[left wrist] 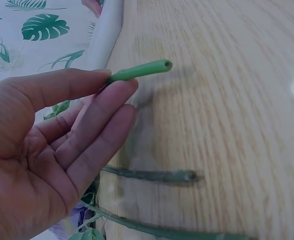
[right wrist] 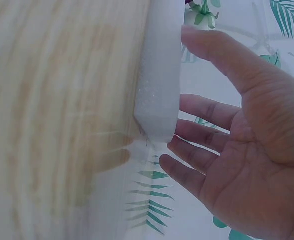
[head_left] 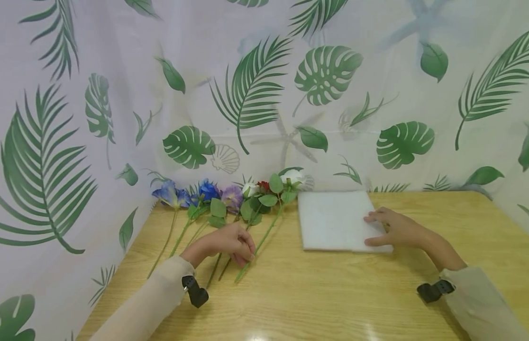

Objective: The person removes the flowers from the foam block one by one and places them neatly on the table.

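Observation:
My left hand [head_left: 230,242] pinches the lower green stem [left wrist: 144,69] of an artificial white rose [head_left: 292,176] between thumb and index finger. In the left wrist view the cut end of that stem is raised off the table, and the other fingers are loosely bent. The flower head lies at the back, near the wall covering. On the right, a flat white pad [head_left: 334,222], foam-like in look, lies on the table. My right hand [head_left: 398,229] is at its right edge with fingers spread, the tips at or touching the pad.
Left of the white rose lie more artificial flowers: a pale blue one [head_left: 168,193], a deep blue one [head_left: 209,189], a purple one [head_left: 232,198], a smaller white one [head_left: 250,189] and a red one [head_left: 263,186]. A leaf-patterned sheet [head_left: 264,156] hangs behind the wooden table [head_left: 315,298].

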`<state>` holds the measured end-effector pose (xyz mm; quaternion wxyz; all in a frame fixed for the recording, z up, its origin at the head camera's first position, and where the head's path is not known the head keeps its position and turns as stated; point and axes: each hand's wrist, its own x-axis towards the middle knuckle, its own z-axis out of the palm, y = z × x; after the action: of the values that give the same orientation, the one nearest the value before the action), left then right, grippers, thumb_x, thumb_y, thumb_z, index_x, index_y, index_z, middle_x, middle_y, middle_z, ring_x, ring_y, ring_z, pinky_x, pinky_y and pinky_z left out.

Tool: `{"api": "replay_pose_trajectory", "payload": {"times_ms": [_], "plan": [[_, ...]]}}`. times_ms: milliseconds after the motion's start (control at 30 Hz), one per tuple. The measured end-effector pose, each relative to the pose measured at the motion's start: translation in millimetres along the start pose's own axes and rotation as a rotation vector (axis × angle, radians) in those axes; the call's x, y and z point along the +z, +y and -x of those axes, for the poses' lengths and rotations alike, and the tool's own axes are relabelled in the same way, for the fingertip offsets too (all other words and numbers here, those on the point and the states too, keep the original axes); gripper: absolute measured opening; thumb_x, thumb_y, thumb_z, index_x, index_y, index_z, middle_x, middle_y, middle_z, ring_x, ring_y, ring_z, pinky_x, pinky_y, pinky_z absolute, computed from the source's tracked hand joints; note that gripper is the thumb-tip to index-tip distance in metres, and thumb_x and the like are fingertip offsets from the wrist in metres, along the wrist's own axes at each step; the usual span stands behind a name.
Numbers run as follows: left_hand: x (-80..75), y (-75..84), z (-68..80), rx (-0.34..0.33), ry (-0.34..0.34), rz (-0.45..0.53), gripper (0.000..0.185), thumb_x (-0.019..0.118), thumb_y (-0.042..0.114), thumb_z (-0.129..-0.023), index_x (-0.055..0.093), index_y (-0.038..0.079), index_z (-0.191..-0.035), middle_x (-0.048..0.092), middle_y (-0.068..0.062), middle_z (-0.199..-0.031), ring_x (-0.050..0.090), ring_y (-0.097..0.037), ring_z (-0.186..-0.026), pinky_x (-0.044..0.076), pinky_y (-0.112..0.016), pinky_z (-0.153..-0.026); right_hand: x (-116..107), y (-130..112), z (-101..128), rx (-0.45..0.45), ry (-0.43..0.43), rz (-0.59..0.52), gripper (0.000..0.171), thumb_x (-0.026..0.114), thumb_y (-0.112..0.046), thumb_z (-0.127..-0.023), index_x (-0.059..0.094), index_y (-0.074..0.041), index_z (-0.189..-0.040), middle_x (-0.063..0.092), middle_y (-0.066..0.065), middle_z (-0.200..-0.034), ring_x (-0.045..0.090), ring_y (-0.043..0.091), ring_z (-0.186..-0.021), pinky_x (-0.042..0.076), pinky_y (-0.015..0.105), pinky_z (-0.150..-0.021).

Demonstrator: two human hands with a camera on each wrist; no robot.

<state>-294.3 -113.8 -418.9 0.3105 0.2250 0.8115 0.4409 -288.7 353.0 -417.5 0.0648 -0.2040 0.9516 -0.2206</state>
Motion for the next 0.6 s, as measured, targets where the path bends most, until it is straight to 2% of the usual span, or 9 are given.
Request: {"api": "replay_pose_trajectory", "payload": {"times_ms": [600], "plan": [[2.3,4.3,0.3,-0.034,-0.036,0.005,0.010,0.073,0.003,-0.089,0.074,-0.004,-0.096,0.074,-0.004,-0.075,0.070,-0.010,-0.061,0.066,-0.036,-0.069,-0.2,-0.2,-1.1,-0.002,0.008,-0.006,0.074,0.084,-0.041,-0.083,0.061,0.007,-0.136,0.053,0.030,-0.138,0.053,0.049,-0.125,0.048,0.063,-0.101]]}}
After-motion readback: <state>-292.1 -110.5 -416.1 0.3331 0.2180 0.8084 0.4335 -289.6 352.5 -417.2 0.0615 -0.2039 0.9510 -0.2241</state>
